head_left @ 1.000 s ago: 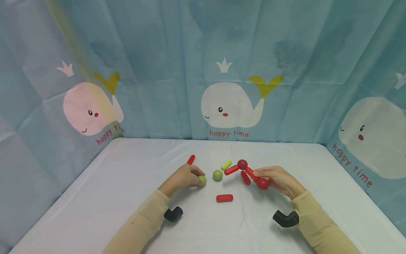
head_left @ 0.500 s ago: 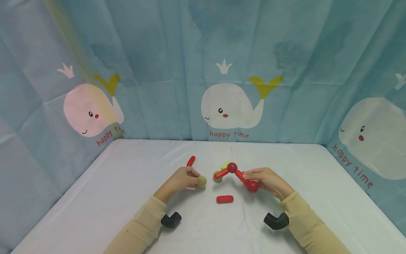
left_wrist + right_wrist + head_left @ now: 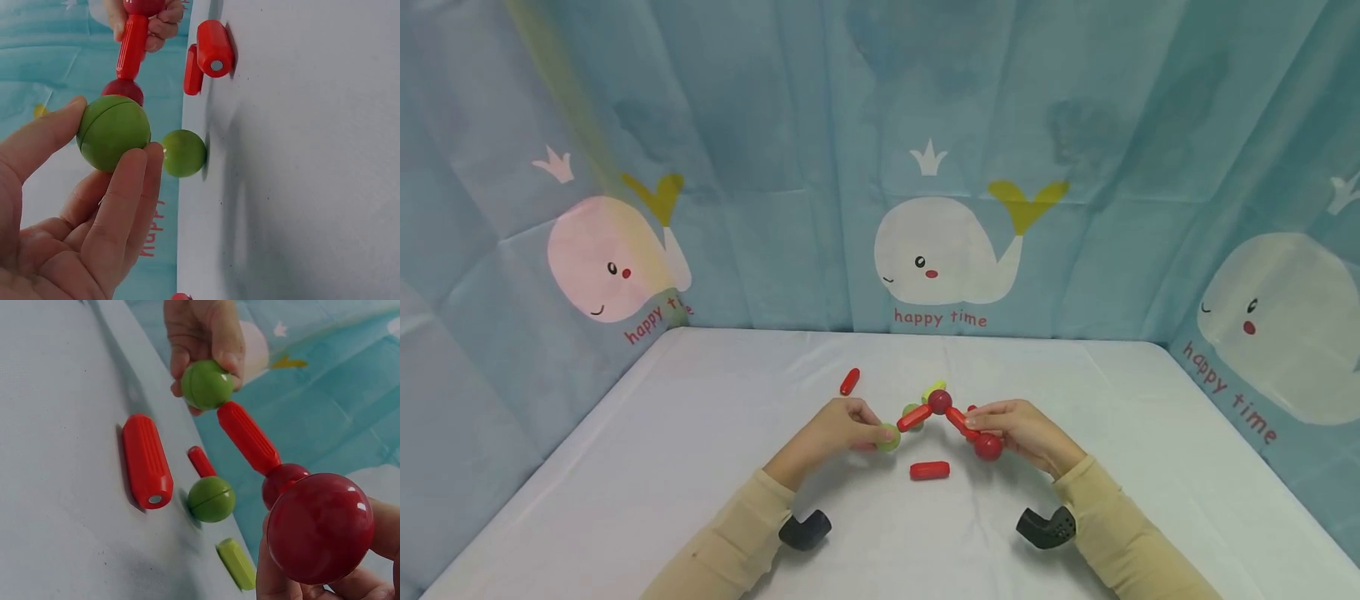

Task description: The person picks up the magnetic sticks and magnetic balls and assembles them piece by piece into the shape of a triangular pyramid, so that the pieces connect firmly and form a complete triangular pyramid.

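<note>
My left hand (image 3: 842, 429) pinches a green ball (image 3: 112, 132) between thumb and fingertips, above the table. My right hand (image 3: 1026, 429) grips a chain of red rods and balls. The chain runs from a red ball (image 3: 320, 528) near my fingers, along a red rod (image 3: 958, 420), to a darker red ball (image 3: 940, 402). From there a second red rod (image 3: 249, 437) slopes toward the left hand. Its free end is right at the held green ball.
On the white table (image 3: 700, 517) lie a near red rod (image 3: 929, 471), a far red rod (image 3: 850, 382), a second green ball (image 3: 184, 153) and a yellow-green rod (image 3: 237, 564). Another red rod (image 3: 972, 408) is partly hidden behind my right fingers. A blue curtain (image 3: 820, 167) hangs behind.
My right hand has carried the chain leftward. The left hand has raised the green ball and moved it slightly right, so ball and chain end now meet.
</note>
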Tool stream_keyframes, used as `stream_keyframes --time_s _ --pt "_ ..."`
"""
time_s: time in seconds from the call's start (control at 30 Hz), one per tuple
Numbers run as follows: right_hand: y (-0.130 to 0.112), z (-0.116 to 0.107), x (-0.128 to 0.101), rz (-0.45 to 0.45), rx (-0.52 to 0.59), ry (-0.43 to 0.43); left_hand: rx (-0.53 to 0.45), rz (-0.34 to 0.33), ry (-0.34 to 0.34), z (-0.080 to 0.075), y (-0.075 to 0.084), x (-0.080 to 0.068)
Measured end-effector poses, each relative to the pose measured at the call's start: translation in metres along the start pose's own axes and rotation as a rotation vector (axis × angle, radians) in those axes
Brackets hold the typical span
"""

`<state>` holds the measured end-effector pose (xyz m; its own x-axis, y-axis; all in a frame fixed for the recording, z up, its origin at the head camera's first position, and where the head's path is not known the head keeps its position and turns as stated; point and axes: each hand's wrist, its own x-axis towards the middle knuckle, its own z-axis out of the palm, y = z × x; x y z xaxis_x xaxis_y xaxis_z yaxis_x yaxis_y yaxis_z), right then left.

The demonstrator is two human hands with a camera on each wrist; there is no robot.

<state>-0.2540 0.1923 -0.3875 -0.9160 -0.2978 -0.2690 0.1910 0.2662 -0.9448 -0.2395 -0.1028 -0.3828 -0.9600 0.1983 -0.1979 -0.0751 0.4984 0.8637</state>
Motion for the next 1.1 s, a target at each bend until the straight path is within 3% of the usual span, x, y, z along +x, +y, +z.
stream_keyframes --time_s 0.23,0.37,0.6,0.77,1.1 --pt "-0.003 0.008 -0.002 -0.024 -0.016 -0.022 0.017 0.04 -0.072 -0.01 0.006 -0.01" --pt "-0.007 0.019 0.003 -0.047 -0.019 -0.066 0.074 0.051 -0.138 -0.028 0.007 -0.017" --pt "-0.021 0.048 0.021 -0.044 -0.023 -0.089 0.143 0.053 -0.157 -0.061 0.001 -0.022" --pt "-0.023 0.068 0.031 -0.029 -0.072 -0.059 0.169 0.007 -0.157 -0.077 -0.009 -0.017" --pt "-0.023 0.094 0.037 0.0 -0.157 0.077 0.209 -0.054 -0.154 -0.083 -0.028 -0.005"
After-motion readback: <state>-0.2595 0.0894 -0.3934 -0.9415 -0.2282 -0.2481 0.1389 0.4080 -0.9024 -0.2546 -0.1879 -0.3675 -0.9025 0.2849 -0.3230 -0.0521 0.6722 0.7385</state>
